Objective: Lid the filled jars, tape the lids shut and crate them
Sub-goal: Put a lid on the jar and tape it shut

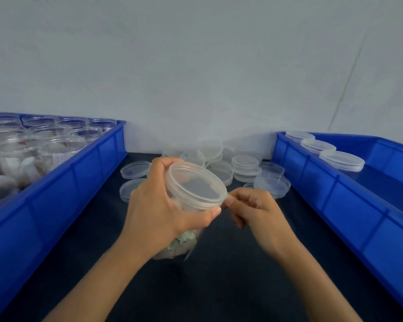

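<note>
Right now the left hand (156, 212) is wrapped round the upper body of a clear plastic jar (184, 219), thumb just under the lid (197, 185), fingers curled behind. It holds the jar off the dark counter (219, 275), midway between the two blue crates. Right hand (254, 209) pinches something small and clear at the lid's rim, right side. Probably a tape end, but too transparent to tell.

Handling guess: thin-wall jar, light, filled with what looks like soft bagged stuff, greenish at the bottom. Wall will flex if squeezed and the smooth plastic is slippery, so grip high near the threaded neck, where it's stiffest. That's where the left hand is.

Orientation: long axis runs base to lid, tilted. Lid faces up and toward the right, base down toward the person.

Outward: loose lids (244, 167) piled at the back of the counter. Left crate (56, 189) holds open filled jars. Right crate (335, 196) has a row of lidded ones along its far edge.
</note>
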Action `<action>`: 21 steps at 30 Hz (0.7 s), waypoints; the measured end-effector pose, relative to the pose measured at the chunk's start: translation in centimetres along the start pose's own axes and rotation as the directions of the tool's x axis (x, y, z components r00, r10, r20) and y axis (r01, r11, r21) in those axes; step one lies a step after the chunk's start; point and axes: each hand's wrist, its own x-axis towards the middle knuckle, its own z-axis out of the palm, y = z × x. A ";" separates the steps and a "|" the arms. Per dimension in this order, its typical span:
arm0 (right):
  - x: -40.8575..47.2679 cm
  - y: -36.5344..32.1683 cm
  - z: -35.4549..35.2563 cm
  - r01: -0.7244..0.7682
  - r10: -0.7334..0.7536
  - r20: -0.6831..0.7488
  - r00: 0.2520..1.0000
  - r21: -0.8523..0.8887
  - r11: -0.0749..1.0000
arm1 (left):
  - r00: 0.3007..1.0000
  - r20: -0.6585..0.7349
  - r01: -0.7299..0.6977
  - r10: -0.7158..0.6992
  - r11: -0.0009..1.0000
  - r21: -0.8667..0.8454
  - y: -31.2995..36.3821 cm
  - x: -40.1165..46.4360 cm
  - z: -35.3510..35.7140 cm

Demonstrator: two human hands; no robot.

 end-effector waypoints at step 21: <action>-1.2 -1.3 1.3 0.022 -0.023 -0.003 1.000 -0.079 0.997 | 0.993 0.068 0.115 -0.096 0.922 -0.371 -0.7 -0.3 0.0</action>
